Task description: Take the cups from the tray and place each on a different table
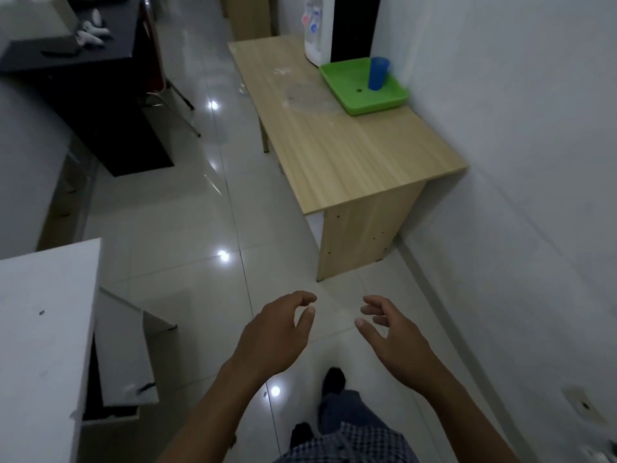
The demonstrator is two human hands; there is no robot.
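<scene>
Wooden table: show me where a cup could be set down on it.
The wooden table is bare from its near edge up to the green tray, and along its left side. The far right corner is crowded: the tray holding the blue cup, with the water dispenser behind it.

A blue plastic cup (378,73) is standing upright in a green tray (350,95), toward its far right side. The shallow, square tray is sitting on a light wooden table (350,155), at the far end against the wall.
</scene>
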